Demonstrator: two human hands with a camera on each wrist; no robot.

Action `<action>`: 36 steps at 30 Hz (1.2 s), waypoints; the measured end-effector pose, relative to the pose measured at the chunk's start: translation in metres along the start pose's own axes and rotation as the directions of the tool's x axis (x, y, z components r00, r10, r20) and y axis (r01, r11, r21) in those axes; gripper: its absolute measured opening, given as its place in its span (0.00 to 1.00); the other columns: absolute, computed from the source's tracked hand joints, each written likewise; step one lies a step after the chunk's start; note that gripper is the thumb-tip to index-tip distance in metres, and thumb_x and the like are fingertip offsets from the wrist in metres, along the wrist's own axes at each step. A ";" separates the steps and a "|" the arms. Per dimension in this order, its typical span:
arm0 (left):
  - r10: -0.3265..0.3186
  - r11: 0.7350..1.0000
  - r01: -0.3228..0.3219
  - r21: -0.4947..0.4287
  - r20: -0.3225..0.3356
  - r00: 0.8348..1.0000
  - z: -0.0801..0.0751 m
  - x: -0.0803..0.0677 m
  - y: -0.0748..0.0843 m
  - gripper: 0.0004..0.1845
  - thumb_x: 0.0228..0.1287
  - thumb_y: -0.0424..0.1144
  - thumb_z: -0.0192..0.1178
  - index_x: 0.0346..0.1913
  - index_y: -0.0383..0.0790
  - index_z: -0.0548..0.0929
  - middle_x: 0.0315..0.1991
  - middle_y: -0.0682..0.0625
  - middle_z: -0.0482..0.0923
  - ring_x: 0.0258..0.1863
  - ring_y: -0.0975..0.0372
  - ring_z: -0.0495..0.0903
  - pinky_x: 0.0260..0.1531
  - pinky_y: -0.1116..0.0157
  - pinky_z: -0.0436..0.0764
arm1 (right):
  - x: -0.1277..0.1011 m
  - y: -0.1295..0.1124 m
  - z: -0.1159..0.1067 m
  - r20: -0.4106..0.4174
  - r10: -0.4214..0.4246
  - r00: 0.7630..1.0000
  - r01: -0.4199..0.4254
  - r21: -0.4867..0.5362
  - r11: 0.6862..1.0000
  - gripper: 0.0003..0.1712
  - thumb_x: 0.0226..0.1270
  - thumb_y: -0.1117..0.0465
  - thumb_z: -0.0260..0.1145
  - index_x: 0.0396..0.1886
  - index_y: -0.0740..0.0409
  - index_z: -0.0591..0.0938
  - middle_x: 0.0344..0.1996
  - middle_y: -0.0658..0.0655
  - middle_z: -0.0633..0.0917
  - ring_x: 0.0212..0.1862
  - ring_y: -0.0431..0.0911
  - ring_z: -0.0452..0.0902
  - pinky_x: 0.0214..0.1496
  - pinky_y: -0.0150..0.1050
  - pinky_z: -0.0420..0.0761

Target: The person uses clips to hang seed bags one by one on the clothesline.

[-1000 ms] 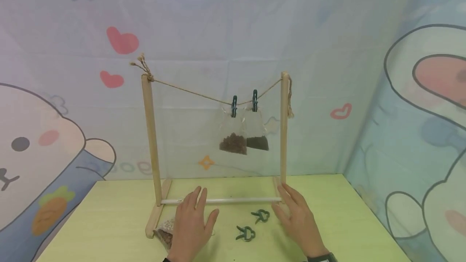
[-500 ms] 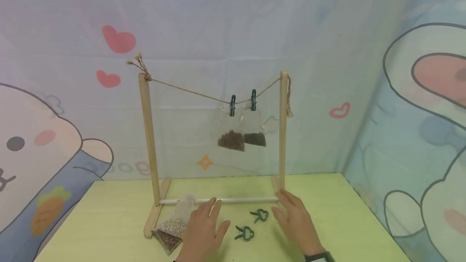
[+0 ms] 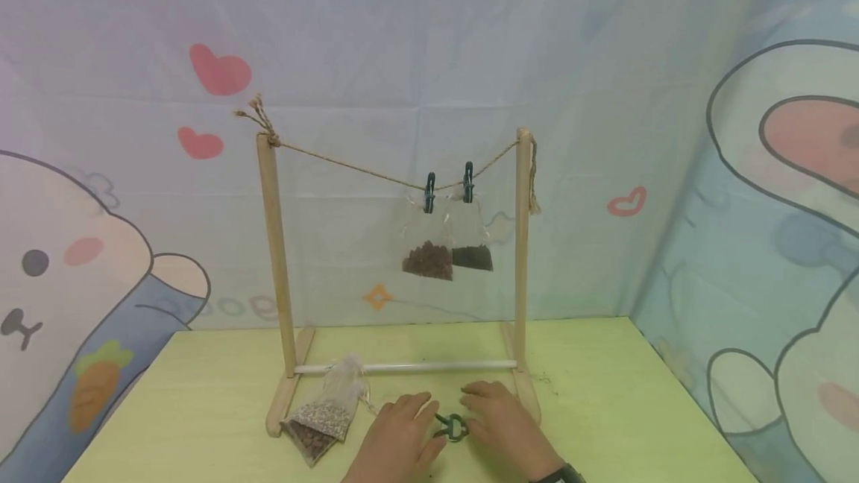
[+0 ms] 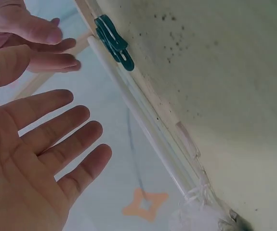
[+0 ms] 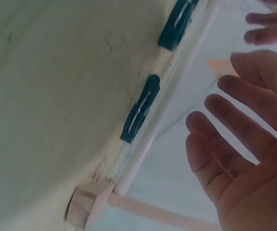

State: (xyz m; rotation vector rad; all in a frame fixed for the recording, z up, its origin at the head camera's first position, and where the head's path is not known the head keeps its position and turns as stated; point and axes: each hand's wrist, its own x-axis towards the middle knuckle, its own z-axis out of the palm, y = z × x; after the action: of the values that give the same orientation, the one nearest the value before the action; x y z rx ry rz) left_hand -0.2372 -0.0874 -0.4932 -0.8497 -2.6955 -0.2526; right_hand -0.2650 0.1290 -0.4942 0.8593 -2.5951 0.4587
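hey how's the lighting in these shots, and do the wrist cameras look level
Head view: brightest, table yellow-green; left wrist view: dimmer, tilted, table grayish; right wrist view: also dim and tilted, right hand shaded against the paler backdrop.

Left hand [image 3: 399, 437] with fingers spread, right hand [image 3: 506, 425] with fingers loosely bent, near each other

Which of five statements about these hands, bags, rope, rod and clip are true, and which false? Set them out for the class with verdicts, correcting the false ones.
1. Two bags hang from the rope. True.
2. The rope is pulled straight. False: it sags.
3. The left hand and right hand hold nothing. True.
4. The rod is black. False: the rod is white.
5. In the head view, a clip shows between the hands. True.
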 end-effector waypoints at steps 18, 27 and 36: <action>0.076 0.996 -0.078 0.038 0.050 0.996 0.009 -0.001 0.006 0.25 0.68 0.58 0.56 0.58 0.45 0.80 0.56 0.50 0.79 0.54 0.58 0.78 0.48 0.60 0.80 | -0.003 -0.006 0.008 0.190 0.031 0.981 -0.047 0.077 0.996 0.07 0.52 0.63 0.74 0.20 0.51 0.84 0.27 0.43 0.77 0.31 0.36 0.68 0.33 0.31 0.75; -0.026 0.997 0.029 -0.070 0.031 0.999 -0.003 0.000 0.005 0.24 0.70 0.55 0.55 0.58 0.40 0.80 0.56 0.48 0.78 0.55 0.55 0.77 0.51 0.55 0.79 | 0.000 -0.001 0.006 0.204 0.082 0.976 -0.121 0.184 0.976 0.10 0.56 0.63 0.71 0.18 0.48 0.81 0.23 0.40 0.73 0.29 0.34 0.67 0.31 0.29 0.73; -0.238 0.804 0.168 -0.570 -0.049 0.970 -0.032 0.002 -0.003 0.24 0.73 0.56 0.50 0.53 0.40 0.83 0.45 0.51 0.80 0.41 0.61 0.79 0.37 0.67 0.81 | 0.006 -0.022 -0.024 -0.127 0.082 0.988 -0.022 0.418 0.908 0.06 0.59 0.59 0.72 0.27 0.45 0.82 0.41 0.51 0.84 0.37 0.38 0.79 0.34 0.32 0.81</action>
State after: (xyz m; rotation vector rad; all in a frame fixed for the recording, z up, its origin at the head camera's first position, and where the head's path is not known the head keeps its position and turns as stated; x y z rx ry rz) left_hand -0.2330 -0.0973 -0.4630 -0.6477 -2.6186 -1.1606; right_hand -0.2505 0.1192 -0.4665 0.8493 -2.4281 1.0784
